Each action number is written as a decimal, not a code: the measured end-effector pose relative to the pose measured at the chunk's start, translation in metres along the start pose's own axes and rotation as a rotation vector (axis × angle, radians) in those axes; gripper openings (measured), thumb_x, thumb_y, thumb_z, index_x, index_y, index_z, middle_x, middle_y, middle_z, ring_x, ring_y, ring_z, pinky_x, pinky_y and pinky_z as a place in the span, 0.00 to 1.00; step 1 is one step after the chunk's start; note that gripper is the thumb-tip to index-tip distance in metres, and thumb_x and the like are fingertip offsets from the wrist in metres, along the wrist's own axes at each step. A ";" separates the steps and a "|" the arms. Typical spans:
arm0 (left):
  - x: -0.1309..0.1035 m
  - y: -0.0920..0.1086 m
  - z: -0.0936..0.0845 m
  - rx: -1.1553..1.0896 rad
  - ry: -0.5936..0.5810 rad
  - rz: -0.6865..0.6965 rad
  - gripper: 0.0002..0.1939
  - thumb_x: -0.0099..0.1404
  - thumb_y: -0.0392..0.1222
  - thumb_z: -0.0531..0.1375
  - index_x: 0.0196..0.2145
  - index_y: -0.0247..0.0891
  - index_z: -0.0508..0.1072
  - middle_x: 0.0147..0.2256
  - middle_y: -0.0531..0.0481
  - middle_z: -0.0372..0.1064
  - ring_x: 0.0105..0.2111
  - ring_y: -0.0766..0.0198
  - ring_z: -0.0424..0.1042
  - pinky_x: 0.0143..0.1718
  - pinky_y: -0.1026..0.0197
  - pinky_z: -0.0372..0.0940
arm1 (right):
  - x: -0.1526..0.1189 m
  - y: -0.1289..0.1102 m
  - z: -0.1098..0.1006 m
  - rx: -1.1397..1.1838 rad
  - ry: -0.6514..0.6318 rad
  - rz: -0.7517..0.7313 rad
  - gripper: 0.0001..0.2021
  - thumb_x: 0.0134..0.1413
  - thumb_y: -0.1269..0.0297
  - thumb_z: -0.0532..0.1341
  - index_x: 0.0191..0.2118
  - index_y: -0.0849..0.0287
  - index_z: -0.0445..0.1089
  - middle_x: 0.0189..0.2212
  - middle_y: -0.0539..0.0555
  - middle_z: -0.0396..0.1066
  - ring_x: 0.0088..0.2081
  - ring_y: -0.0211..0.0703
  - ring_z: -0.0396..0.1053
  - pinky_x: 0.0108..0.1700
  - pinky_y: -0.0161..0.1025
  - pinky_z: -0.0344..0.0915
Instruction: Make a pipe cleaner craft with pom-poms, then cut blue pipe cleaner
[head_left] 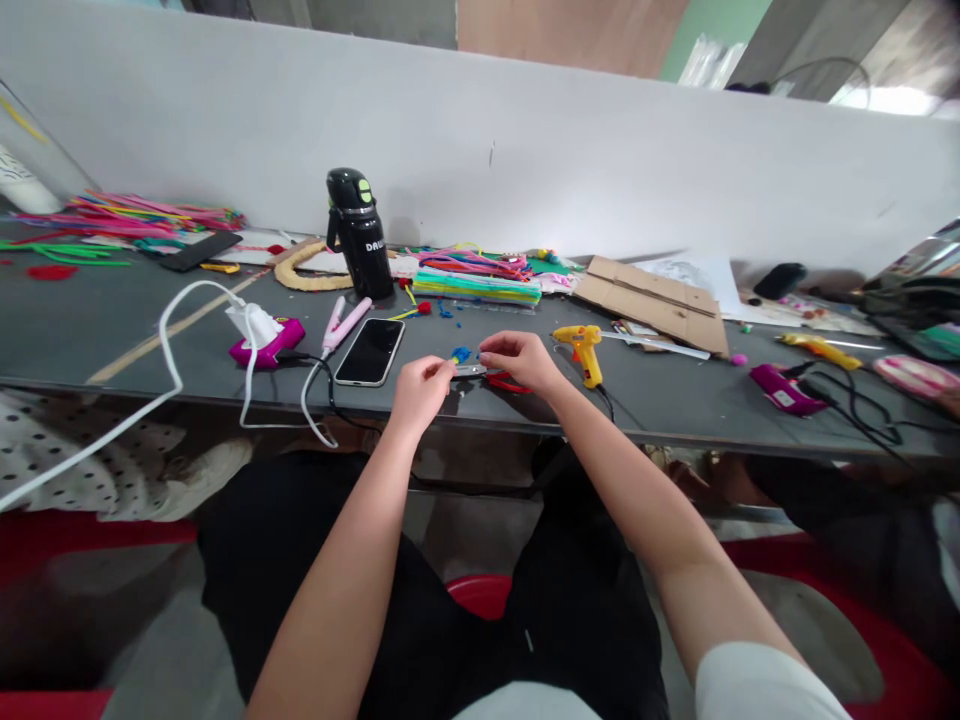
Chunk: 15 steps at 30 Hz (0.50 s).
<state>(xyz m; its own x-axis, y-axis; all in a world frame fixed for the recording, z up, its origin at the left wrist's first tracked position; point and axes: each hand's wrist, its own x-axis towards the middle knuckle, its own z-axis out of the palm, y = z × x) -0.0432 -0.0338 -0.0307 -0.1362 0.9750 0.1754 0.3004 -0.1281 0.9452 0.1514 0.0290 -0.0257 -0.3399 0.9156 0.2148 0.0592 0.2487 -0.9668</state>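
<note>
My left hand (426, 390) is closed in a pinch at the table's front edge. From its fingertips sticks a small fuzzy blue and yellow pipe-cleaner piece (461, 354). Close by on the right, my right hand (523, 360) has its thumb and fingertips drawn together; a tiny blue bit shows there, too small to name. Beneath the hands lies a pair of scissors (471, 371) with red handles, partly covered by the right hand. A yellow hot glue gun (582, 350) with a clear stick rests right of my right hand.
Left of my hands lie a phone (370, 351), a pink straightener-like tool (345, 326) and a magenta power block (268, 342) with cables. Behind stand a black bottle (364, 235) and pipe-cleaner bundles (476, 288). Cardboard (651, 303) lies back right. Other people sit either side.
</note>
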 end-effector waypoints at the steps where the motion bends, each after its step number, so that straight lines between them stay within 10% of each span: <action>1: 0.000 0.000 0.001 0.007 0.003 0.001 0.13 0.61 0.48 0.59 0.26 0.37 0.75 0.18 0.55 0.63 0.20 0.67 0.60 0.26 0.63 0.54 | -0.001 -0.001 0.000 -0.013 0.005 -0.008 0.15 0.40 0.58 0.72 0.35 0.61 0.77 0.29 0.53 0.77 0.32 0.42 0.74 0.39 0.39 0.71; 15: -0.002 -0.001 0.003 0.138 0.023 0.037 0.14 0.60 0.50 0.60 0.26 0.37 0.76 0.21 0.51 0.69 0.26 0.63 0.66 0.30 0.63 0.57 | -0.001 -0.017 0.009 -0.374 -0.005 -0.214 0.12 0.53 0.58 0.64 0.36 0.62 0.77 0.34 0.56 0.77 0.34 0.41 0.71 0.39 0.37 0.67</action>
<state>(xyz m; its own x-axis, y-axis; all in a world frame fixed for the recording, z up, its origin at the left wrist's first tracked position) -0.0399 -0.0347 -0.0326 -0.1434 0.9655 0.2175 0.4325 -0.1365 0.8912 0.1423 0.0209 -0.0105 -0.3865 0.8293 0.4035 0.3225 0.5314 -0.7833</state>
